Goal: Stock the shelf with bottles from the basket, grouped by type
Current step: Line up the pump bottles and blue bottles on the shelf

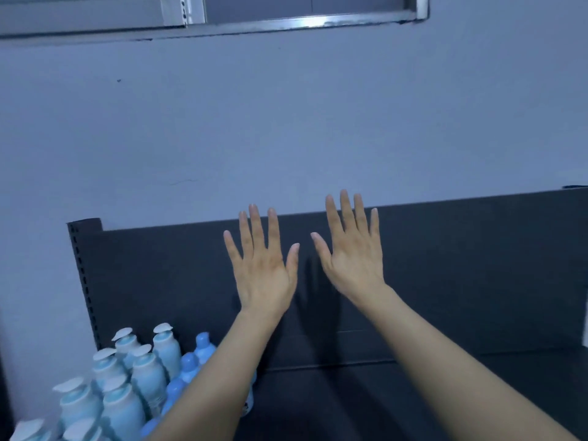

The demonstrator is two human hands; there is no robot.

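My left hand and my right hand are both raised in front of the dark shelf back panel, fingers spread, backs toward me, holding nothing. On the shelf's left end stand several pale blue bottles with white flip caps in rows. Beside them, to their right, stand a few bottles with darker blue caps, partly hidden behind my left forearm. The dark shelf board stretches to the right under my arms. No basket is in view.
A grey-blue wall rises behind the shelf, with a window frame at the top. The shelf's perforated left upright stands at the far left.
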